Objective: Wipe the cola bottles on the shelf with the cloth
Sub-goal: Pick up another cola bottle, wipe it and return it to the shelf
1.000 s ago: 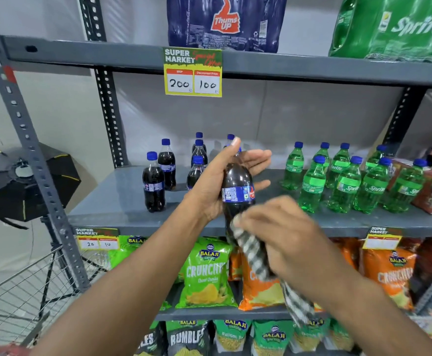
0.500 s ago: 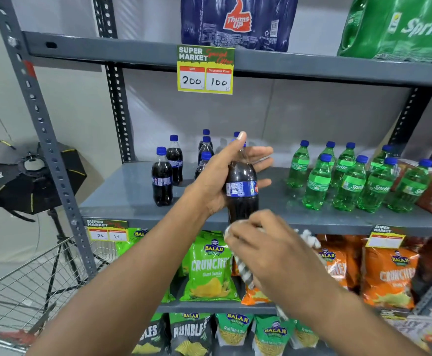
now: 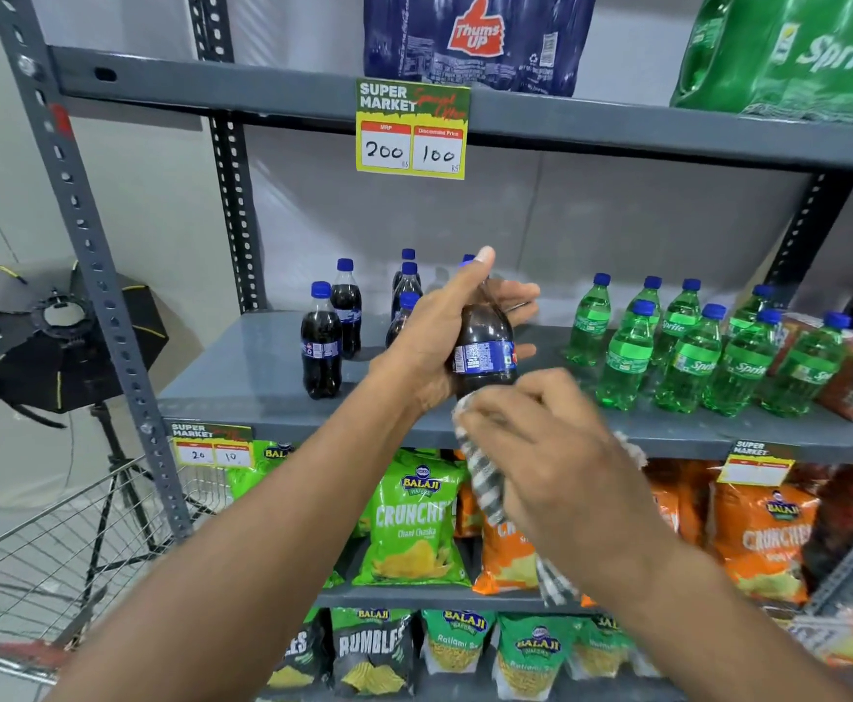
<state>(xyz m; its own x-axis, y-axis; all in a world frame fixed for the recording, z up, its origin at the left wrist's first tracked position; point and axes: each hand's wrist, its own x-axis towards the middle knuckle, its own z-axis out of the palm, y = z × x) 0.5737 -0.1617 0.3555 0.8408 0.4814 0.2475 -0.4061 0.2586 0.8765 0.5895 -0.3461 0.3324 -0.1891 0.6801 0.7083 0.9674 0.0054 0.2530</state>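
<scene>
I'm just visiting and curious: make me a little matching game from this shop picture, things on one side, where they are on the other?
Things:
1. striped cloth
2. cola bottle being wiped
3. green Sprite bottles
4. price card reading 200 and 100

Places:
A. standing on the middle shelf, right side
B. held in the left hand
C. hanging from the top shelf edge
D. bunched in the right hand, at the bottle's base

Pairs: 1-D, 2-B, 3-A, 4-C
</scene>
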